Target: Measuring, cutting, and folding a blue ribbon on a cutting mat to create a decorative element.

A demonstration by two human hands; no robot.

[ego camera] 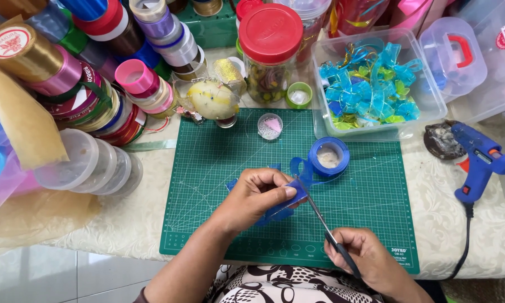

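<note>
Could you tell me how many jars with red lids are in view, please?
2: a large red-lidded jar behind the green cutting mat, and a second red lid just left of it at the top edge; others may be hidden.

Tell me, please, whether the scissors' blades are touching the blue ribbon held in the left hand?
Touching. The head view shows the scissors in the right hand, their blade tips meeting the folded blue ribbon pinched by the left hand.

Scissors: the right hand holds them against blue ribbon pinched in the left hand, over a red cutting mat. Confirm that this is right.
Wrong only in the mat's colour: the head view shows a green cutting mat. The right hand does hold the scissors against the blue ribbon pinched in the left hand.
</note>
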